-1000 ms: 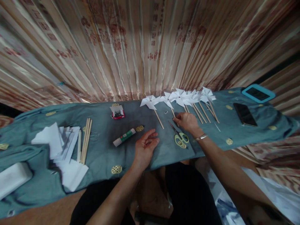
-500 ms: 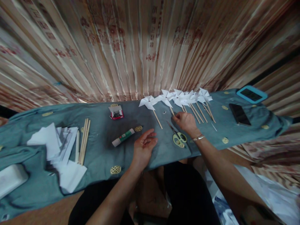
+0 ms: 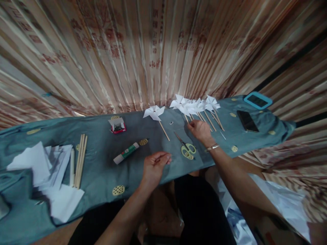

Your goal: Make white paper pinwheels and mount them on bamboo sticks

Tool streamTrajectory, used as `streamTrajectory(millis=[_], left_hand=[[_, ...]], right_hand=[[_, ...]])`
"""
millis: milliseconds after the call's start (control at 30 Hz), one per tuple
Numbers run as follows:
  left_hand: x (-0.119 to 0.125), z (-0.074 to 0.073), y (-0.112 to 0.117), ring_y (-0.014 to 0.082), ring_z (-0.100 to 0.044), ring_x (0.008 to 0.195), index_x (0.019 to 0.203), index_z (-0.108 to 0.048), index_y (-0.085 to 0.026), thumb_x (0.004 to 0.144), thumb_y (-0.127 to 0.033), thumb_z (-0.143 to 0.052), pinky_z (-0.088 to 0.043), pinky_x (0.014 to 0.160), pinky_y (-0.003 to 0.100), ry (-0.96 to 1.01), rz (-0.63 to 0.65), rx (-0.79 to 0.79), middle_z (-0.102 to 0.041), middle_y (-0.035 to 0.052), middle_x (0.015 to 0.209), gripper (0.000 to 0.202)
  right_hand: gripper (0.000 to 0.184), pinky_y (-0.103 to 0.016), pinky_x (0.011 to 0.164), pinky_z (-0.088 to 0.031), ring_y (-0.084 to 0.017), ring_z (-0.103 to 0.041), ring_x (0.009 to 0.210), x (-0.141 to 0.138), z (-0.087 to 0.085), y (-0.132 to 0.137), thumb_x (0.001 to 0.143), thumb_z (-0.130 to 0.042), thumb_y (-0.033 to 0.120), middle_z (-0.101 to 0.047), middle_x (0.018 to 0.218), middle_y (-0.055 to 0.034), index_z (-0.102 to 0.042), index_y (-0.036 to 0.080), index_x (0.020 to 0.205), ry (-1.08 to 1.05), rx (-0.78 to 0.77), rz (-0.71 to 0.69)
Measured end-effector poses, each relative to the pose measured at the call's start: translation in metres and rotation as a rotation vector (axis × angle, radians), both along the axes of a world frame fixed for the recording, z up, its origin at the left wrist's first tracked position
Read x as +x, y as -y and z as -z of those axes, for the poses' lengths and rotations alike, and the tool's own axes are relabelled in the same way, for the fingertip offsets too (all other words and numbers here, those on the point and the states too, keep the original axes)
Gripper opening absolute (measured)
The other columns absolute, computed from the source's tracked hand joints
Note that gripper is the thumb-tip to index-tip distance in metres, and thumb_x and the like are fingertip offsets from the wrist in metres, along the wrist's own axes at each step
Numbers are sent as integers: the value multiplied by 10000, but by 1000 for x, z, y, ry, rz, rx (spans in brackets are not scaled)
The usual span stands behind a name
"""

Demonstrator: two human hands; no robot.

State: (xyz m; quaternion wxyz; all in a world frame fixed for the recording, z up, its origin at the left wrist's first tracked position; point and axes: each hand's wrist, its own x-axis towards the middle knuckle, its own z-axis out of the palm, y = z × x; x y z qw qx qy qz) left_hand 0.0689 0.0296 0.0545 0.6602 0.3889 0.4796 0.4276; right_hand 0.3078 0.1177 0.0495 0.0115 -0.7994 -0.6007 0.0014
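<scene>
My right hand (image 3: 200, 131) is closed on the wooden stick of a white paper pinwheel (image 3: 180, 103), whose blades lie against a row of other white pinwheels (image 3: 211, 102). My left hand (image 3: 155, 166) hovers by the table's front edge, its fingers curled together and nothing visible in them. A single pinwheel (image 3: 154, 112) lies apart, to the left of the row. Between my hands are green-handled scissors (image 3: 187, 148), lying slightly open. A glue stick (image 3: 126, 153) is left of my left hand.
An open red-and-white box (image 3: 119, 127) of small dark pieces sits at the back. At left are paper sheets (image 3: 57, 166) and several wooden sticks (image 3: 81, 160). A phone (image 3: 247, 120) and a blue-framed device (image 3: 258, 100) are at right, on the green cloth (image 3: 99, 177). A curtain hangs behind.
My right hand has shifted the held pinwheel right, closer against the row. The fingers of my left hand have drawn together. The whole view has turned a little right.
</scene>
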Motion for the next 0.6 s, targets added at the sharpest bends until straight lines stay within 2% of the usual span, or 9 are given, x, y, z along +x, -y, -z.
streamTrajectory(millis=[167, 300, 600], left_hand=[[4, 1, 2, 137, -571, 535, 549, -702, -184, 612, -430, -741, -455, 573, 249, -44, 62, 33, -661, 20, 533, 257], [7, 5, 3, 132, -551, 513, 515, -674, -186, 619, -472, -728, -437, 557, 246, -52, 58, 32, -637, 12, 503, 309], [7, 5, 5, 124, -531, 506, 533, -690, -180, 639, -458, -697, -409, 548, 240, -51, 60, 28, -629, 12, 499, 298]], right_hand=[[333, -374, 761, -501, -308, -695, 900, 6, 0, 1, 947, -450, 379, -735, 972, -190, -707, 174, 1000, 0, -6, 6], [327, -389, 773, -509, -316, -693, 908, 9, 4, -1, 935, -466, 367, -731, 975, -198, -712, 163, 1005, -2, -17, 2], [311, -393, 768, -515, -332, -697, 905, 13, 12, -7, 907, -517, 375, -739, 942, -197, -732, 157, 963, -8, -40, 11]])
